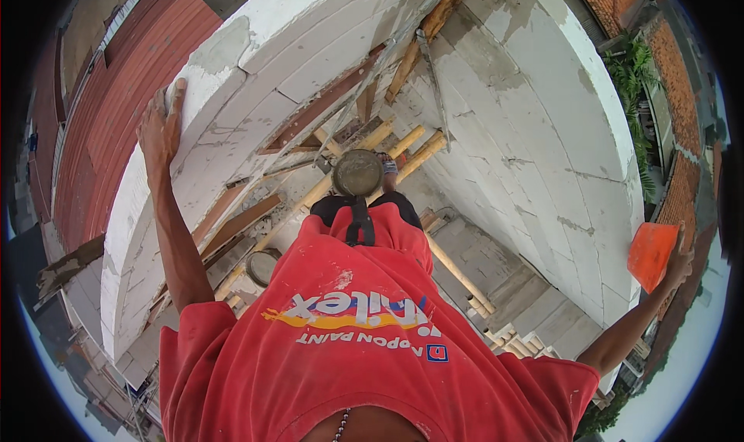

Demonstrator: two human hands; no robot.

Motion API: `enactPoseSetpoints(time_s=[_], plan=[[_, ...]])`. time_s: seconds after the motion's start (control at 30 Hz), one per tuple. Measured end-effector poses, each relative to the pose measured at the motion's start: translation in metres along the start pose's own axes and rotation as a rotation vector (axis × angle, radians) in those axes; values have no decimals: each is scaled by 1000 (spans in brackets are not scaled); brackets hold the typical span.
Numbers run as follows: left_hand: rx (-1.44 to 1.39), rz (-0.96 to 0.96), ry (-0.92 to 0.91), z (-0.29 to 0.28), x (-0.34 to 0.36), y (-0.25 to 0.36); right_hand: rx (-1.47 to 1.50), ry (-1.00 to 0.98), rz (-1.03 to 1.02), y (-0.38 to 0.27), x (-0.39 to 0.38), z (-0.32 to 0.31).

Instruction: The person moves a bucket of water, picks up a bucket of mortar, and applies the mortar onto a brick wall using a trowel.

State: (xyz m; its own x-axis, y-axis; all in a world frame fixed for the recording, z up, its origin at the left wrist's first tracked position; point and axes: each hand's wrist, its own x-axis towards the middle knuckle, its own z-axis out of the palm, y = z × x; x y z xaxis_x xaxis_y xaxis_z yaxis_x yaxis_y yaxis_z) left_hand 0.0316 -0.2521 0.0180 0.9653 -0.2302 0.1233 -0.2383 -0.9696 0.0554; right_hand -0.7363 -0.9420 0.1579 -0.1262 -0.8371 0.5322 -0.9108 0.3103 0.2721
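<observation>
My left hand (pixel 162 126) lies on the top edge of the left white block wall (pixel 213 105), its fingers stretched out and nothing in its grasp. Out to the far right, my right hand (pixel 680 262) grips an orange, flat-sided plastic container (pixel 652 254) by its outer side. That container is beside the top edge of the right white block wall (pixel 535 132). Grey patches of mortar (pixel 222 45) show on the left wall's top. Below me, a round bucket (pixel 358 172) holds grey, wet-looking material. A second round bucket (pixel 262 267) is partly hidden by my red shirt.
Bamboo poles (pixel 459 274) and wooden planks (pixel 242 226) span the deep space between the walls, close to my feet. Wooden and metal braces (pixel 431 77) stand where the walls meet. Outside lie a red metal roof (pixel 147 85), tiled roofs (pixel 676 93) and green plants (pixel 632 93).
</observation>
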Motion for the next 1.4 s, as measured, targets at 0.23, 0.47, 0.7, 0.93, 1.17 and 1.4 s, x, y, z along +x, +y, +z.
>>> enactPoseSetpoints(time_s=[0.23, 0.47, 0.7, 0.93, 1.17, 1.4], plan=[[-73, 51, 10, 20, 6, 8, 493, 477, -355, -65, -123, -83], [-442, 243, -63, -29, -18, 28, 810, -78, -660, -199, -386, -100], [-301, 134, 423, 39, -9, 19, 1060, -196, -1312, -280, -537, -202], [-357, 48, 316, 23, -15, 19, 1324, 119, -1378, -357, -553, -303], [-456, 0, 339, 26, -14, 23, 1643, 131, -1361, -455, -612, -410], [-609, -79, 420, 31, -4, 32, 1561, -159, -1559, -522, -629, -408]])
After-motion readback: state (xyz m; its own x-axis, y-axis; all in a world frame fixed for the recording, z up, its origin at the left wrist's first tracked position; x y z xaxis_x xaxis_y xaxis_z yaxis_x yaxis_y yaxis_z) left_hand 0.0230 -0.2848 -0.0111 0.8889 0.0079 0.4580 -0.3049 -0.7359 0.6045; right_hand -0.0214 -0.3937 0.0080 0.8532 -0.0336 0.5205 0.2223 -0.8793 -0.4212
